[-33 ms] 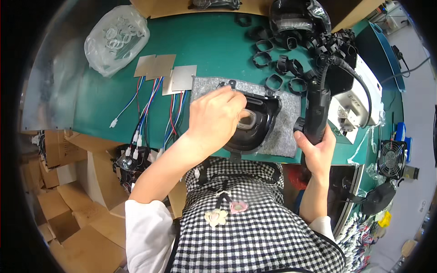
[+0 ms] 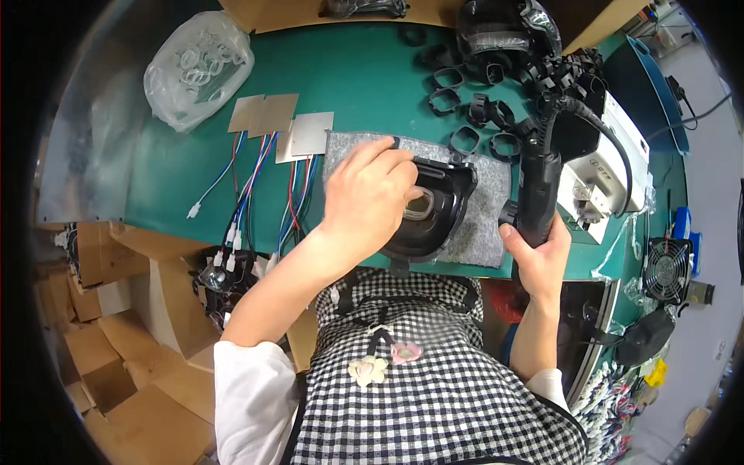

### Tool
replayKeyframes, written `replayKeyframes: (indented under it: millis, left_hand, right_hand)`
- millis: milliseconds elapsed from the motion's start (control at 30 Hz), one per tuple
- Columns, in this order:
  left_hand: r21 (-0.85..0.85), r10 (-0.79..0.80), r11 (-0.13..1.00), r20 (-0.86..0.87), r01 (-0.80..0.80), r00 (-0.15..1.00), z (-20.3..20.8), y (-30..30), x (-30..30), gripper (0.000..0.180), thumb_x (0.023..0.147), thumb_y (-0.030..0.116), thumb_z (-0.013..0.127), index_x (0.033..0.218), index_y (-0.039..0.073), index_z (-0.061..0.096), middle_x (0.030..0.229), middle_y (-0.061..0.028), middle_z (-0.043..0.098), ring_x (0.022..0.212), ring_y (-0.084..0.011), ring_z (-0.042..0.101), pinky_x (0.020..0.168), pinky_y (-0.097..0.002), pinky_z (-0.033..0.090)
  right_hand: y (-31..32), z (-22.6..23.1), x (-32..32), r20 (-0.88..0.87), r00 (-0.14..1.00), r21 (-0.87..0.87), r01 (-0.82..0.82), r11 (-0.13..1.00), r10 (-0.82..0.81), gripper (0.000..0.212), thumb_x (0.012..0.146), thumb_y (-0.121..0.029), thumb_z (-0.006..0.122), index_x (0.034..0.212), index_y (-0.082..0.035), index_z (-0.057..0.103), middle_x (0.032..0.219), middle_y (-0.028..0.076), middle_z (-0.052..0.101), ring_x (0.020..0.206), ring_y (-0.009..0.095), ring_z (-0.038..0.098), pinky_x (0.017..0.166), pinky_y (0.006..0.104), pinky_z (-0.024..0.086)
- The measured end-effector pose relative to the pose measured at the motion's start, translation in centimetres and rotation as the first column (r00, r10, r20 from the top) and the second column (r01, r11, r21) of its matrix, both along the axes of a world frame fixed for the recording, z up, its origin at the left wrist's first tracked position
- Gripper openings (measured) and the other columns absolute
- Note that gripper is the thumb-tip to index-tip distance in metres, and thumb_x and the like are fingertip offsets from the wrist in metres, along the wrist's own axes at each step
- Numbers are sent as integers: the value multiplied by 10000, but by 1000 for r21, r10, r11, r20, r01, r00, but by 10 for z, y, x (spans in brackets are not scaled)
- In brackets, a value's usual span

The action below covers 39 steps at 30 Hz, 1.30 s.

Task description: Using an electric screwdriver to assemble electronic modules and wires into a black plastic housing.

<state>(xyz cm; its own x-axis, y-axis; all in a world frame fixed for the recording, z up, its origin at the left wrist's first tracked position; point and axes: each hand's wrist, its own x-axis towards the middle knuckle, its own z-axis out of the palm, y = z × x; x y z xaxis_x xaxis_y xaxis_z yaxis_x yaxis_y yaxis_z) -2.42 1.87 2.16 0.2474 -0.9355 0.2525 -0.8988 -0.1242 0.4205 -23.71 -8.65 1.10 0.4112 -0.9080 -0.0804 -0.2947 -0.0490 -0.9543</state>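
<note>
A black plastic housing (image 2: 457,190) with a curved outline lies on a grey felt mat (image 2: 484,240). Inside it sits a translucent oval ring (image 2: 419,206). My left hand (image 2: 368,190) is closed over the housing's left side, with curled fingers near its far edge and the thumb beside the ring; the fingertips' contact is partly hidden. My right hand (image 2: 542,256) wraps round an upright black electric screwdriver (image 2: 538,182) to the right of the mat. A cable rises from the tool's top. Its lower end is hidden behind my hand and the table edge.
Metal plates (image 2: 312,132) with coloured wires lie left of the mat. A clear bag (image 2: 198,70) of translucent rings is at the far left. Several black frames (image 2: 466,139) lie beyond the mat. A white box unit (image 2: 604,182) stands right; cardboard boxes (image 2: 163,387) are lower left.
My left fingers have shifted slightly over the housing's far edge, covering a small black tab there. My right hand and the electric screwdriver have hardly moved.
</note>
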Motion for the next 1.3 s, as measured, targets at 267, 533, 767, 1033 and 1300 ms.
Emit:
replayKeyframes:
  millis: [267, 533, 767, 1033, 1300]
  left_hand:
    - [148, 48, 988, -32, -43, 998, -20, -8, -9, 242, 653, 32, 705, 819, 54, 531, 1286, -133, 466, 1303, -338, 307, 1089, -540, 129]
    - [-26, 103, 994, -194, -110, 976, -19, 33, -3, 573, 647, 277, 742, 1137, 77, 523, 1437, -193, 247, 1359, -404, 133, 1067, -574, 59]
    - [-45, 211, 970, -325, -238, 922, -50, 33, -44, 736, 656, 142, 680, 1304, 36, 348, 1373, -258, 213, 1297, -497, 126, 1009, -649, 129]
    - [-149, 177, 959, -342, -239, 923, -56, 28, -45, 589, 674, 185, 672, 1208, 36, 474, 1232, -217, 389, 1180, -412, 314, 1018, -502, 206]
    - [-276, 152, 931, -300, -239, 942, -34, 20, -36, 643, 612, 268, 755, 1173, 39, 542, 1159, -122, 508, 1054, -297, 472, 955, -412, 288]
  right_hand:
    - [-4, -2, -3, -25, 999, -20, -45, 999, 44, 272, 663, -92, 728, 852, 1, 556, 686, -12, 514, 635, 70, 453, 597, 226, 403]
    - [-1, 21, 16, 119, 986, 6, -122, 993, 120, 416, 623, -88, 733, 992, -1, 561, 782, -14, 539, 657, 67, 472, 596, 222, 407]
    - [12, 20, 77, -207, 842, -465, -533, 707, 498, 379, 571, -72, 714, 928, 4, 614, 880, 158, 596, 760, 347, 605, 668, 395, 496]
    - [13, 20, 89, -589, 693, -275, -656, 703, 416, 418, 603, -108, 718, 998, -14, 616, 967, 153, 595, 870, 364, 599, 743, 423, 496]
    - [10, 29, 26, -113, 959, 53, -256, 965, 260, 542, 658, -105, 740, 1125, 29, 502, 860, 46, 590, 715, 97, 563, 661, 240, 468]
